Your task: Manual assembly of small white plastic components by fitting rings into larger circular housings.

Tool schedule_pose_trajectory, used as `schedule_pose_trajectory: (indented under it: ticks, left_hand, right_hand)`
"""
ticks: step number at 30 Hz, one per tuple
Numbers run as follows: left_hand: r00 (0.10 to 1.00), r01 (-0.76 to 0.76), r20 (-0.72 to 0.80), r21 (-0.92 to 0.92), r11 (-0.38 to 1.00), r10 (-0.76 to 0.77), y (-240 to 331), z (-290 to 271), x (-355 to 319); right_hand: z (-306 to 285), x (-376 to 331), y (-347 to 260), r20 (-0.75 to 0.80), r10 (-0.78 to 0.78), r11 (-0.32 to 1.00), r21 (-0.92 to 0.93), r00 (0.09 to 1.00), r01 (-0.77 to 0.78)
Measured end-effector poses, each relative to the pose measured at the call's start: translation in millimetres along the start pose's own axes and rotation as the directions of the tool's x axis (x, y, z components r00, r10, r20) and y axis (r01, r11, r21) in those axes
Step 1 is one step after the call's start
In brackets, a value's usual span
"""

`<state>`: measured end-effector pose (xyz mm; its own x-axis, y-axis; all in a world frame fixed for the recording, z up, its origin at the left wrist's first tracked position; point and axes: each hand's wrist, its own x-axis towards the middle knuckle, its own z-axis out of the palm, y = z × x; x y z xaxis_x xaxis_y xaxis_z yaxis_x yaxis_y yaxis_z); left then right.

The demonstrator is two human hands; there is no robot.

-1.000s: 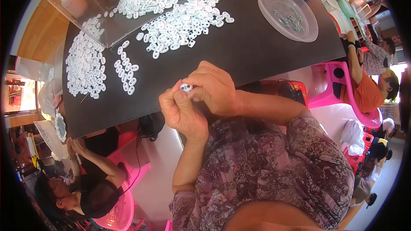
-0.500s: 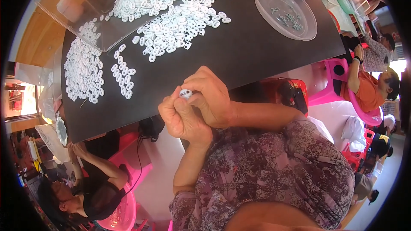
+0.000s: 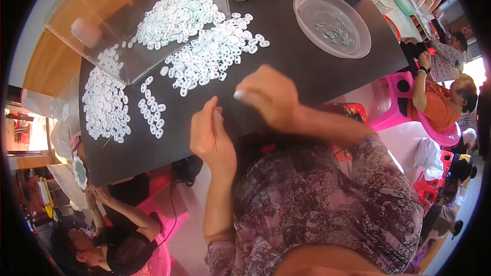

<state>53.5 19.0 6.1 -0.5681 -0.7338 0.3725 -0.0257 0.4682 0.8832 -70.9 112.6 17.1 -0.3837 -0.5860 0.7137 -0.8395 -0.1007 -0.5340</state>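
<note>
My right hand point(image 3: 276, 97), smeared by motion, is closed over the table's near edge and pinches a small white oval piece point(image 3: 238, 94) at its fingertips. Just left of it, apart, my left hand point(image 3: 210, 135) is held up with fingers folded and thumb close to the forefinger. Anything between those fingertips is too small to make out. Beyond my hands lies a heap of white oval two-holed pieces point(image 3: 204, 61). A short double row of like pieces point(image 3: 152, 110) lies to the left, beside another heap point(image 3: 105, 112).
A clear plastic box point(image 3: 128, 80) lies across the far left, with more white pieces point(image 3: 176, 18) there. A round clear dish point(image 3: 327, 13) at the far right holds small grey pins point(image 3: 340, 36). One person point(image 3: 123, 245) sits at lower left, another point(image 3: 442, 102) at right.
My hands were together around a white piece and have parted. The right hand has moved up and right with a white piece; the view has shifted slightly.
</note>
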Motion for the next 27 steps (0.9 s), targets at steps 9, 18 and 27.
schedule_pose_trajectory:
  ticks: [9, 18, 27]
  left_hand:
    - [0.905, -0.424, 0.237, 0.582, 0.694, 0.353, -24, 35, 45]
    - [0.897, -0.441, 0.305, 0.578, 0.686, 0.319, -20, 40, 44]
    - [0.898, -0.43, 0.335, 0.529, 0.731, 0.286, -28, 36, 54]
  right_hand:
    - [-97, 94, 59, -0.266, 0.042, 0.965, -0.24, 0.963, -0.108]
    - [-133, 177, 167, -0.279, -0.043, 0.86, -0.5, 0.959, -0.107]
    - [-129, 153, 169, -0.084, -0.251, 0.672, -0.732, 0.964, 0.111]
